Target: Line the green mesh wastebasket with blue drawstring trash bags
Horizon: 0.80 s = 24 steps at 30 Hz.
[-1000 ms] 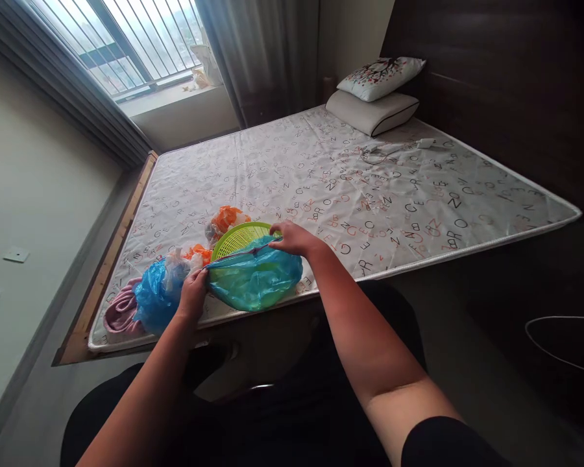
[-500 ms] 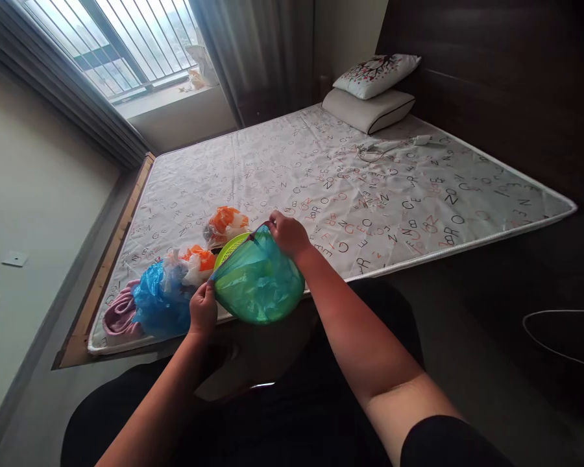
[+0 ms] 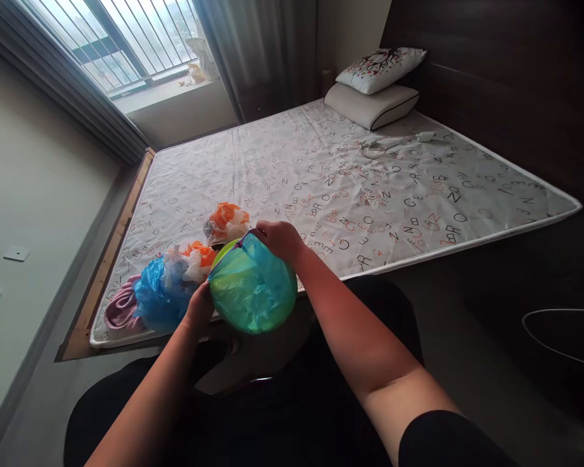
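Note:
A translucent blue-green plastic bag (image 3: 257, 292) is stretched around a lime-green basket (image 3: 225, 249), whose rim shows at the upper left and whose body shows through the film. My left hand (image 3: 200, 306) is closed at the left side of the bag's mouth; its fingertips are partly hidden. On the far side, my right hand (image 3: 278, 239) grips the bag's dark purple edge, fingers curled over it. Both hands hold the bag and basket tilted above my lap, at the mattress's near edge.
The mattress (image 3: 282, 175) has a letter print. Beside my left hand lie a crumpled blue plastic bag (image 3: 158, 295), orange-and-white bags (image 3: 228, 219) and a folded pink cloth (image 3: 121, 308). Two pillows (image 3: 372, 104) are stacked at the back, near a cable (image 3: 374, 150).
My right hand has shifted slightly left and down with the bag's edge. Less of the green basket now shows uncovered, and the basket has tilted a little. The head view has moved slightly.

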Available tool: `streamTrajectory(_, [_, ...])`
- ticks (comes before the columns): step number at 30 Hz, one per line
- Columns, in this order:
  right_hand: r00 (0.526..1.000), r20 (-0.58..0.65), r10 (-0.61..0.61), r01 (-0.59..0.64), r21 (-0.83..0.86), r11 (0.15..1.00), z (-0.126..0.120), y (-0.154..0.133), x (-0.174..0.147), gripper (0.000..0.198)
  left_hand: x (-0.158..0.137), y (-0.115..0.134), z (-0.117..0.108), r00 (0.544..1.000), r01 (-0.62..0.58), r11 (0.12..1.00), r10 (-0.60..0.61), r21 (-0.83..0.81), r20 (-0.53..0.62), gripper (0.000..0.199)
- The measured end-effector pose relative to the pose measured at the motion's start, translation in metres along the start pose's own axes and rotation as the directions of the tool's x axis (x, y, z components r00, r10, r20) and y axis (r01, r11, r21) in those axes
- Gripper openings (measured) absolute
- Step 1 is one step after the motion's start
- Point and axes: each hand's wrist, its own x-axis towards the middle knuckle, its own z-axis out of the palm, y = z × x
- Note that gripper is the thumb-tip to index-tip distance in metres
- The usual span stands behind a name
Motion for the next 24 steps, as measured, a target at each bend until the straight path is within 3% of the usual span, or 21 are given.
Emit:
streamTrajectory(4, [1.0,0.011,-0.01,0.01,-0.053,0.999,-0.001,-0.01,-0.004,0.05,0.0,0.001,-0.003,1.0,-0.012,1.0,0.012,-0.028,-0.008,0.033])
streamTrajectory(7, [1.0,0.014,0.021,-0.02,-0.055,0.998,-0.003,-0.012,-0.005,0.048,0.002,0.014,-0.009,0.985,-0.158,0.987,0.157,-0.006,-0.077,0.048])
streamTrajectory(9, [0.999,0.017,0.041,-0.041,-0.043,0.998,-0.004,-0.013,-0.005,0.046,0.001,0.027,-0.009,0.948,-0.303,0.951,0.307,0.058,-0.082,0.053])
streamTrajectory(11, [0.999,0.016,0.047,-0.047,-0.022,0.999,-0.005,-0.013,-0.003,0.045,-0.002,0.039,-0.005,0.884,-0.454,0.87,0.466,0.192,-0.023,0.052])
streamTrajectory(13, [0.999,0.017,0.042,-0.042,-0.005,0.999,-0.005,-0.015,-0.001,0.045,-0.005,0.048,0.002,0.8,-0.581,0.72,0.59,0.379,0.107,0.051])
streamTrajectory(16, [0.999,0.038,0.032,-0.032,0.002,0.999,-0.003,-0.018,0.001,0.046,-0.009,0.051,0.012,0.717,-0.659,0.508,0.646,0.554,0.262,0.039])
streamTrajectory(18, [0.998,0.053,0.018,-0.018,0.006,1.0,-0.001,-0.019,0.002,0.045,-0.007,0.048,0.015,0.716,-0.639,0.501,0.665,0.584,0.214,0.021])
streamTrajectory(20, [0.999,0.048,0.0,-0.001,0.012,1.0,0.001,-0.018,0.002,0.044,-0.003,0.044,0.016,0.729,-0.61,0.555,0.673,0.566,0.126,0.018])
streamTrajectory(22, [0.999,0.034,-0.008,0.008,0.019,1.0,0.002,-0.017,0.002,0.043,0.002,0.041,0.015,0.73,-0.616,0.583,0.675,0.53,0.105,0.029])
streamTrajectory(24, [1.0,0.021,-0.004,0.004,0.032,0.999,0.002,-0.015,0.001,0.043,0.008,0.039,0.016,0.73,-0.641,0.575,0.661,0.508,0.173,0.044])
